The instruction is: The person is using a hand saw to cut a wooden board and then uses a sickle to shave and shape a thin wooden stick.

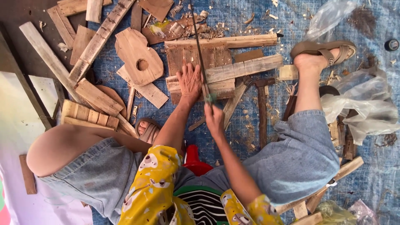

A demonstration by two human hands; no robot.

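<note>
My left hand (pixel 189 81) lies flat, fingers spread, pressing on the slatted wood piece (pixel 216 68) on the blue tarp (pixel 375 179) in front of me. Right hand (pixel 214 118) is closed round the handle of a long thin saw blade (pixel 199 46), which runs up & away across the wood, just beside my left hand. Hammer (pixel 261 108) lies to the right of the piece, near my right leg. Board w/ a round hole (pixel 139 58) sits left of it, scraps all round.
</note>
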